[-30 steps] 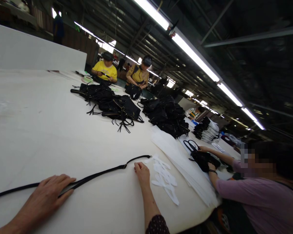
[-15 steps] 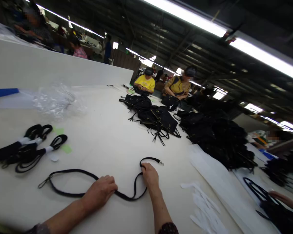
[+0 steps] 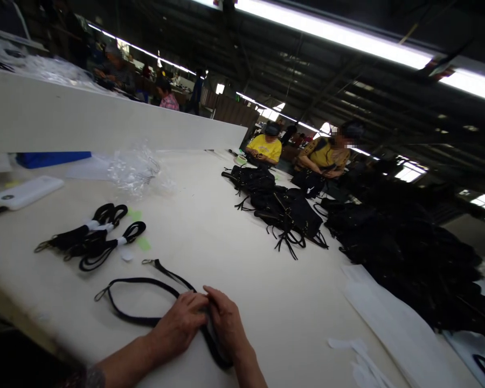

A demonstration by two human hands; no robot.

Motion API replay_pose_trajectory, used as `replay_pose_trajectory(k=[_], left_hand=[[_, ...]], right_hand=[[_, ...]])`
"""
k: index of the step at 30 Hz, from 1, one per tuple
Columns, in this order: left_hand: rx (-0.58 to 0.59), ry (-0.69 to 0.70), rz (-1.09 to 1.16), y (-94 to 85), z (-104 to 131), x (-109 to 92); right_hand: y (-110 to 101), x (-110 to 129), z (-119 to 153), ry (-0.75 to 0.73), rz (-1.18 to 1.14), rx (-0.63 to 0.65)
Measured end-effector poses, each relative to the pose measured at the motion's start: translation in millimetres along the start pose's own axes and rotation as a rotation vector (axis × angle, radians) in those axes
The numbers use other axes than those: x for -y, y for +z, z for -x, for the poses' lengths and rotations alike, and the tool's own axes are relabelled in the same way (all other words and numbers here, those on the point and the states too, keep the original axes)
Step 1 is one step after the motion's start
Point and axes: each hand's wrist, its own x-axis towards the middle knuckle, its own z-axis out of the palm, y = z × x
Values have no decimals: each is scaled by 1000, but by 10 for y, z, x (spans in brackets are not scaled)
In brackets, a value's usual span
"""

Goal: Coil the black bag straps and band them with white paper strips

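Note:
A long black strap (image 3: 135, 319) with metal hooks lies looped on the white table, both hook ends pointing left. My left hand (image 3: 181, 321) is closed on the strap's middle. Right beside it, my right hand (image 3: 225, 321) is also closed on the strap, its fingertips meeting those of my left hand. Part of the strap bends down below the hands, and the bit between the fingers is hidden. To the left lie several bundled black straps (image 3: 101, 237) with white bands around them.
Black bags (image 3: 285, 207) are piled across the table and to the right. White paper sheets (image 3: 400, 323) and white strips (image 3: 364, 361) lie at the right. Clear plastic (image 3: 135, 172), a white device (image 3: 26, 193) and a low partition (image 3: 105, 121) are at the left. Two people sit opposite.
My right hand has moved left to meet my left hand, bringing the strap's free hook end over to the left. The camera view has turned left.

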Motion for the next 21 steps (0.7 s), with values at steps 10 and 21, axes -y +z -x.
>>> replay_pose_trajectory(k=[10, 21], left_hand=[[66, -47, -103, -12, -42, 59], [72, -31, -132, 26, -37, 148]], right_hand=[[-9, -60, 103, -50, 24, -28], [-196, -251, 508, 144, 158, -230]])
